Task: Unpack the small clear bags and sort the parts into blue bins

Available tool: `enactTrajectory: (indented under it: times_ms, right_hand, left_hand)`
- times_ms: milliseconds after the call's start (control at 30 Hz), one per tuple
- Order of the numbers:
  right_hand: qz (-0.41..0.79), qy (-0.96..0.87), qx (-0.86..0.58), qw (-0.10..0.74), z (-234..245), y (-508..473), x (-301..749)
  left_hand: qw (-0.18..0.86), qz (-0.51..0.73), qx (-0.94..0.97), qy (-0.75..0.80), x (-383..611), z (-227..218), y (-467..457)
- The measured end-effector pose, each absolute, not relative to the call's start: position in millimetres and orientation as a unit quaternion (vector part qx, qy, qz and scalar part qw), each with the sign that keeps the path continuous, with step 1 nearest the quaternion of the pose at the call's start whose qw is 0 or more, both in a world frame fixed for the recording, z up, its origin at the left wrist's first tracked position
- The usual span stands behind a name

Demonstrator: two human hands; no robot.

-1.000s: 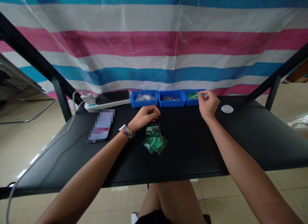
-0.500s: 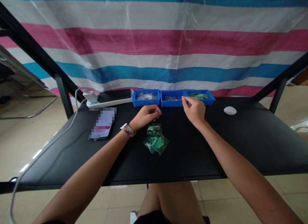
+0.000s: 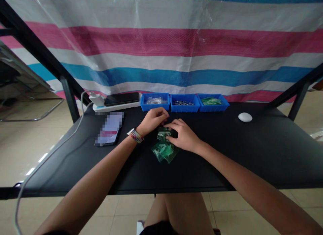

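Right fingers (image 3: 173, 140) over green packet (image 3: 162, 134); phone screen (image 3: 109, 130) unreadable

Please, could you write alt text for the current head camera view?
A person's right hand is at small green plastic bags on a black table, with the left hand close by. Behind the hands, three blue bins stand in a row; a phone lies to the left.

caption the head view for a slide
Right hand at the green bags, left hand close by, three blue bins behind.
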State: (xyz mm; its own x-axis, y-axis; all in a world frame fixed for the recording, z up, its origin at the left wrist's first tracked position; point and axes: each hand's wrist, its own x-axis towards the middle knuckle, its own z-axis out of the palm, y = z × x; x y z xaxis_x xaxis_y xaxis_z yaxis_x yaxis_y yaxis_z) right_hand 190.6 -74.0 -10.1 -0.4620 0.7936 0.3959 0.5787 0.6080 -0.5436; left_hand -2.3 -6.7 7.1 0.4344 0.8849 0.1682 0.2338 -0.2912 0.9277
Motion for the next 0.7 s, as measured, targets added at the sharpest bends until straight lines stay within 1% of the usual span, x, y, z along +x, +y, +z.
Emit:
enactTrajectory:
  times_ms: [167,267,333,433,500,600,700]
  right_hand:
    - [0.316,-0.739,-0.403,0.437,-20.3,-59.4,200.1]
    - [0.41,-0.654,-0.402,0.493,-21.7,-50.1,206.2]
    - [0.44,-0.606,-0.407,0.522,-19.5,-45.8,210.1]
    - [0.45,-0.55,-0.417,0.566,-14.4,-43.4,214.8]
    - [0.475,-0.522,-0.414,0.575,-11.8,-43.6,216.6]
    - [0.538,-0.498,-0.401,0.55,-10.9,-44.2,217.1]
    - [0.559,-0.494,-0.401,0.531,-12.0,-43.8,216.2]
  left_hand:
    - [0.447,0.35,0.721,0.397,-1.5,10.3,-9.7]
    - [0.455,0.33,0.73,0.39,-1.8,13.9,-11.4]
    - [0.471,0.308,0.735,0.377,-1.6,15.0,-12.1]
    - [0.491,0.291,0.735,0.366,-0.1,14.0,-12.6]
    - [0.501,0.3,0.726,0.364,1.0,12.8,-12.5]
    - [0.506,0.325,0.714,0.36,1.8,12.8,-12.0]
    - [0.502,0.334,0.714,0.355,1.8,14.6,-12.0]
